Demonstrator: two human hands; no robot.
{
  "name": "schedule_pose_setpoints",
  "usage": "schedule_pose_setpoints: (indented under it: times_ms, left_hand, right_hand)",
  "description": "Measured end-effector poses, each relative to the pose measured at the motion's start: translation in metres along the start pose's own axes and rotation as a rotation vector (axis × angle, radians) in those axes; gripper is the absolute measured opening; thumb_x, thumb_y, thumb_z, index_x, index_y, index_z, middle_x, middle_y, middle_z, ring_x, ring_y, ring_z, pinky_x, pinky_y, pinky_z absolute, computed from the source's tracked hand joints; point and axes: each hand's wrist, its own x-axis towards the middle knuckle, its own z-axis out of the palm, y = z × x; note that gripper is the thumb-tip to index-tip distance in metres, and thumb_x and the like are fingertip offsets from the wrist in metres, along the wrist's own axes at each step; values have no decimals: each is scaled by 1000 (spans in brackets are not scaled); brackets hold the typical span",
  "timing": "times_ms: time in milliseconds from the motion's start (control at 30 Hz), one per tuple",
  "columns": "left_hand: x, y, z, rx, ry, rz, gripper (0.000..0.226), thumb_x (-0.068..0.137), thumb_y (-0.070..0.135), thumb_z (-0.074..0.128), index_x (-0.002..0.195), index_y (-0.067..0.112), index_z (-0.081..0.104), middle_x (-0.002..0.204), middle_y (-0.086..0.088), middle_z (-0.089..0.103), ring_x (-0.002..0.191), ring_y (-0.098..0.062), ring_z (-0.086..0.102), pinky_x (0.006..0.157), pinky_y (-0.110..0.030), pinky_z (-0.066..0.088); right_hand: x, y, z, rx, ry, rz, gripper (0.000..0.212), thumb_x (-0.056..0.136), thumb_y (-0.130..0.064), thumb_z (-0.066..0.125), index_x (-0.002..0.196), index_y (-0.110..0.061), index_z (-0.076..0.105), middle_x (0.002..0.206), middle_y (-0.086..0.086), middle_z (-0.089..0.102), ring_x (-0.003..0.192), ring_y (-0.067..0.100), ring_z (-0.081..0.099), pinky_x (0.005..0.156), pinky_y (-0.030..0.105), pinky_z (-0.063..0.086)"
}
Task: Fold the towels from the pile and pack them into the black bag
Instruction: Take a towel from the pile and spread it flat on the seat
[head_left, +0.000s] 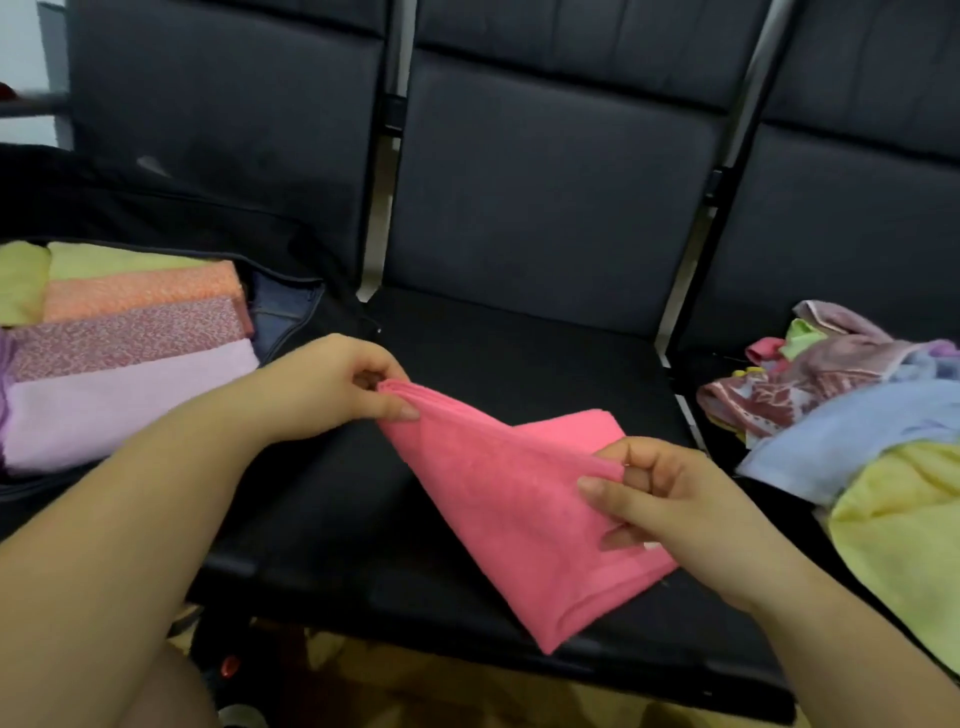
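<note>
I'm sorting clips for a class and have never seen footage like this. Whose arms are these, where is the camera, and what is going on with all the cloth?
There is no machine here. The single picture comes from a wide-angle camera worn on a person's head, looking forward and down, so the two bare arms are the wearer's own.

The left hand and the right hand each pinch an edge of a partly folded bright pink towel, held just above the middle black padded seat in a row of seats.

On the left lies an open black fabric bag. Folded towels already sit in it: pale green, orange, speckled mauve and lilac.

On the right seat is a loose pile of unfolded towels, with blue, yellow and patterned pink ones showing.
</note>
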Motion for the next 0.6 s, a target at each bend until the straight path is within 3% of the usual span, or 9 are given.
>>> schedule_pose_setpoints:
  times_ms: [67,133,300,400,500,567,600]
  left_hand:
    - [14,13,11,-91,84,29,10,76,20,78,81,25,71,60,5,66,53,-5,58,57,-19,47]
    - [28,28,27,-187,162,58,14,80,12,74,81,25,69,58,2,65,52,-4,59,53,-17,49]
    - [54,62,67,-416,304,164,25,86,6,67,89,31,67,78,8,73,75,-6,69,74,-20,56]
    - [66,74,91,-443,226,193,37,89,6,63,112,34,60,111,13,67,96,-3,66,93,-23,50]
    - [73,64,113,-265,88,98,59,91,12,62,141,34,38,134,10,46,114,-5,55,103,-26,42]
    - [73,45,123,-16,51,-18,57,91,23,62,142,30,39,137,5,42,124,-12,47,107,-27,36]
    - [73,35,126,77,33,-62,50,91,25,62,138,27,44,138,1,43,123,-14,47,104,-26,36]
  right_hand:
    - [-4,1,-14,33,35,5,26,73,-24,70,86,-3,65,67,7,68,66,13,64,63,24,57]
    - [-6,0,-28,15,77,-4,18,80,-19,68,87,-3,65,65,2,69,64,11,66,64,24,57]
    - [-8,1,-61,22,276,7,10,83,-18,68,86,-8,66,64,6,66,59,12,65,56,21,56]
    - [-2,16,-80,-100,413,92,11,85,-20,69,88,-10,67,68,9,68,66,18,67,64,30,60]
    - [11,38,-96,-440,456,287,25,88,-27,67,108,-12,63,97,6,72,89,20,68,81,36,56]
    - [16,45,-99,-700,439,403,43,88,-31,65,124,-11,53,120,8,63,104,23,61,86,32,48]
    - [18,48,-98,-751,448,426,44,88,-31,64,125,-9,52,121,11,62,102,24,60,84,32,47]
